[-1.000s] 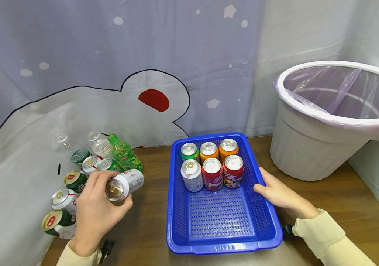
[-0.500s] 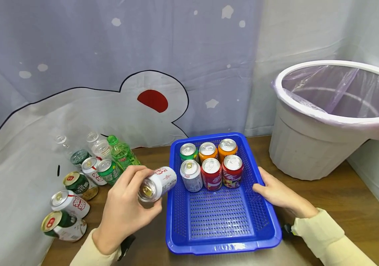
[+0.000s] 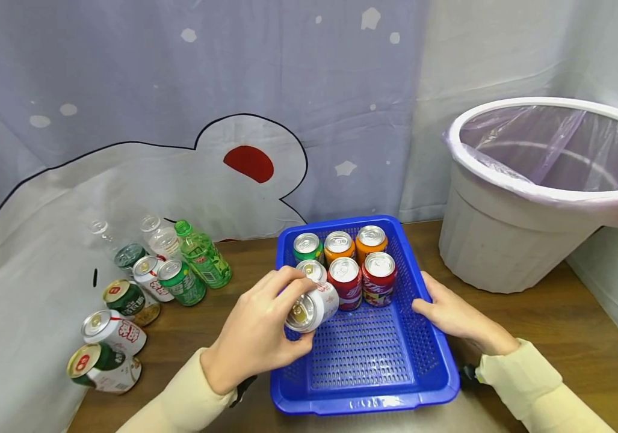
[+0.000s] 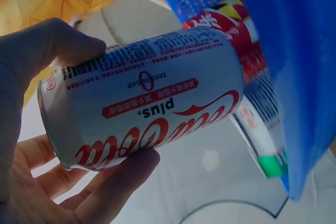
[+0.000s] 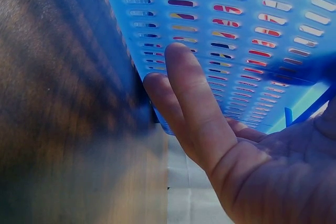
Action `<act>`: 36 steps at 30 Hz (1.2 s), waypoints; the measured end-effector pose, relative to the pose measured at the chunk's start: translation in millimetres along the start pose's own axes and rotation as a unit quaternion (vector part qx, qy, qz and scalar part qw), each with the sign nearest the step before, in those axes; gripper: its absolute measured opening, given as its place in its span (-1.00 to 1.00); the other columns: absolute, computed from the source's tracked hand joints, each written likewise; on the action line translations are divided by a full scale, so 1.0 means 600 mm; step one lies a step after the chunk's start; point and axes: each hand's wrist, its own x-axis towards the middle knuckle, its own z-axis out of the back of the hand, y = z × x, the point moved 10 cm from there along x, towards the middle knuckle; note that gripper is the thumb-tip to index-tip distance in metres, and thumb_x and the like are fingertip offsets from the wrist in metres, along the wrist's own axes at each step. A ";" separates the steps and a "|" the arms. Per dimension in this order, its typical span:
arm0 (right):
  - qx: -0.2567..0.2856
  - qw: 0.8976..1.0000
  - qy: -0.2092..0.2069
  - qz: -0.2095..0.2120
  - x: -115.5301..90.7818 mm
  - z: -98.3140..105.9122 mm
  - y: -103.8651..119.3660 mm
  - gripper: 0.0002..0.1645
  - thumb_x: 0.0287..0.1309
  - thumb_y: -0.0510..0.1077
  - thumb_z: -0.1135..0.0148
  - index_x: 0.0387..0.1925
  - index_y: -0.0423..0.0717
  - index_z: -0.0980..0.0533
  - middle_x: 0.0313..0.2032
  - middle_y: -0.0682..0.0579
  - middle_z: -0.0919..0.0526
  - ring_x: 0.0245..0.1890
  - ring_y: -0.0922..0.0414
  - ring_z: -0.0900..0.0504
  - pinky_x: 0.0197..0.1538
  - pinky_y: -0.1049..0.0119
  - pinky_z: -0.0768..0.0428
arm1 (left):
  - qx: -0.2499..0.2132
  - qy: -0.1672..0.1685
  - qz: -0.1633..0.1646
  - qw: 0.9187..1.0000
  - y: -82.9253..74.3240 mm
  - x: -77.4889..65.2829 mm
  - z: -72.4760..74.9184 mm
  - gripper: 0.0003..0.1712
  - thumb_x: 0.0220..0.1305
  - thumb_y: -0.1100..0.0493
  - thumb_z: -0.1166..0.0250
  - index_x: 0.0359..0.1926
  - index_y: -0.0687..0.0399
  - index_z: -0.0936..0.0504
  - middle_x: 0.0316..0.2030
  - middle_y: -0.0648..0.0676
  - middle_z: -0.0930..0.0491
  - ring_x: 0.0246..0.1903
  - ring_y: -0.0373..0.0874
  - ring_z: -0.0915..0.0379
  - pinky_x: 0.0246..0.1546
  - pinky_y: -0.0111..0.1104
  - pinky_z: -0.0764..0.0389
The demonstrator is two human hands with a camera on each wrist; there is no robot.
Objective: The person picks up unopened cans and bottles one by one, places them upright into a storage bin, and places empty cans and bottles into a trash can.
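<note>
My left hand point(image 3: 265, 325) holds a white Coca-Cola Plus can point(image 3: 324, 305) tilted on its side, thumb and fingers on opposite sides. In the left wrist view, red lettering shows on the can point(image 4: 152, 98). It hangs over the left part of a blue perforated basket point(image 3: 363, 402). Upright in the basket stand a green can point(image 3: 309, 245), orange cans point(image 3: 372, 240), red cans point(image 3: 346, 288) and a white can point(image 3: 311, 270), partly covered by the held one. My right hand point(image 3: 457, 316) grips the basket's right rim, thumb inside; its fingers point(image 5: 197, 103) lie along the outer wall.
Left on the wooden table point(image 3: 249, 255) stand several cans, including a green can point(image 3: 181, 282) and a white can point(image 3: 114, 331). Behind them are a green bottle point(image 3: 206, 258) and clear bottles point(image 3: 163, 237). A lined white bin point(image 3: 498, 240) stands at right, a patterned curtain point(image 3: 341, 120) behind.
My left hand has carried the white can rightward, from beside the other cans to over the basket. My right hand has stayed on the basket's rim.
</note>
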 end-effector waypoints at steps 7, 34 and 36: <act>0.008 1.000 0.004 -0.006 0.001 -0.001 -0.001 -0.32 0.31 -0.33 -0.02 0.40 -0.46 -0.09 0.11 -0.49 -0.52 -0.23 -0.04 -0.76 -0.26 0.14 -0.79 | 0.003 0.076 -0.045 0.996 -0.028 0.034 -0.055 -0.26 -0.20 -0.02 -0.58 0.12 -0.05 -0.59 0.05 -0.06 -0.56 -0.04 -0.17 -0.58 -0.03 -0.30 -0.72; 0.023 0.999 0.015 0.017 0.001 -0.003 0.000 -0.36 0.32 -0.34 -0.02 0.37 -0.45 -0.12 0.09 -0.46 -0.54 -0.20 -0.03 -0.77 -0.23 0.15 -0.78 | 0.091 0.240 -0.163 0.953 -0.113 0.114 -0.221 -0.35 -0.11 -0.04 -0.61 0.06 -0.09 -0.62 -0.05 -0.10 -0.57 -0.15 -0.20 -0.54 -0.05 -0.40 -0.66; 0.025 0.999 0.016 0.017 0.001 -0.004 0.001 -0.37 0.33 -0.33 -0.02 0.36 -0.43 -0.13 0.09 -0.45 -0.54 -0.20 -0.03 -0.77 -0.23 0.15 -0.78 | 0.090 0.243 -0.162 0.952 -0.113 0.117 -0.227 -0.37 -0.09 -0.02 -0.60 0.07 -0.10 -0.62 -0.06 -0.11 -0.56 -0.17 -0.21 -0.53 -0.07 -0.41 -0.66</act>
